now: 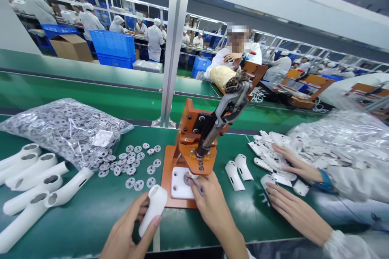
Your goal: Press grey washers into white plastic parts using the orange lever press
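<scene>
My left hand (129, 226) grips a short white curved shell (154, 206) with its round opening facing up, just left of the orange press (190, 129). Beneath the press head, my right hand (209, 196) has its fingers pinched around a small grey disc (187, 179) over the white plate (179, 192) on the press base. The press lever, with a yellow wrapped handle (223, 77), stands raised. Loose grey discs (130, 161) lie left of the press. Two white curved shells (235, 176) rest on the green table to its right.
A bag of grey discs (67, 125) and long white tubular parts (27, 186) lie at the left. At the right, a co-worker's hands (291, 210) handle white pieces beside a plastic bag (343, 137). A metal post (173, 48) rises behind the press.
</scene>
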### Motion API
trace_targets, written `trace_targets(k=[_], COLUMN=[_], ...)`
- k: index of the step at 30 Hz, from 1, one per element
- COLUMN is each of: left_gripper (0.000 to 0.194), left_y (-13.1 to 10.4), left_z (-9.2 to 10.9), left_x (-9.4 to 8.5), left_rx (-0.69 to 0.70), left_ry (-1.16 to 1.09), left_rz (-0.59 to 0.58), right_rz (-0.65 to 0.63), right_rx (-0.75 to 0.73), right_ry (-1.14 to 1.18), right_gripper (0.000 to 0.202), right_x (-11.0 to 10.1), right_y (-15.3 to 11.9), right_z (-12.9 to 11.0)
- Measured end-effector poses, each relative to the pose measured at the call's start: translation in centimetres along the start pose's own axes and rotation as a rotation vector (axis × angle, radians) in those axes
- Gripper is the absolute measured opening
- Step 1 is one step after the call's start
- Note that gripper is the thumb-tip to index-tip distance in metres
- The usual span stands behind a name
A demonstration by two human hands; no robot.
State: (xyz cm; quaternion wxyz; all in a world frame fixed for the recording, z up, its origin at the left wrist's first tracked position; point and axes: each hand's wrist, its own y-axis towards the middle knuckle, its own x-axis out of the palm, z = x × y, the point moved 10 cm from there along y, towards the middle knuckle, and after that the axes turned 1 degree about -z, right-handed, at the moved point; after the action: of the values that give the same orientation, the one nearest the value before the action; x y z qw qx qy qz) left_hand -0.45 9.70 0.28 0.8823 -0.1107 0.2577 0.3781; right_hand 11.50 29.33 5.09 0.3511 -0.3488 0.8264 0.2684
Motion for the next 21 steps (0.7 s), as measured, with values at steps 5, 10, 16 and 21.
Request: trace_targets(k=[5,10,16,21], left_gripper=[0.069,0.073,0.083,0.081], left_y=[0.2,-0.1,0.7,1.2], left_z=[0.0,1.4,0.9,2.2], left_x=[1.2,1.6,4.5,5.5], left_rx=[-0.069,-0.172,-0.257,-0.277], left_ry=[-0.089,-0.224,-0.442,-0.701], left_rz=[-0.018,0.008,-0.184,-0.195], right_rz=[-0.002,-0.001,-0.013,0.042], right_rx=[0.075,0.088,0.127,0.142], right_ry=[-0.039,-0.114,-0.167,0.029], right_gripper=[0.019,0.019,0.016,0.020], right_x=[-0.4,-0.6,-0.6,-1.2], right_y=[0.1,0.4,1.3,-0.1], right_z=[0.8,0.5,0.1,0.5])
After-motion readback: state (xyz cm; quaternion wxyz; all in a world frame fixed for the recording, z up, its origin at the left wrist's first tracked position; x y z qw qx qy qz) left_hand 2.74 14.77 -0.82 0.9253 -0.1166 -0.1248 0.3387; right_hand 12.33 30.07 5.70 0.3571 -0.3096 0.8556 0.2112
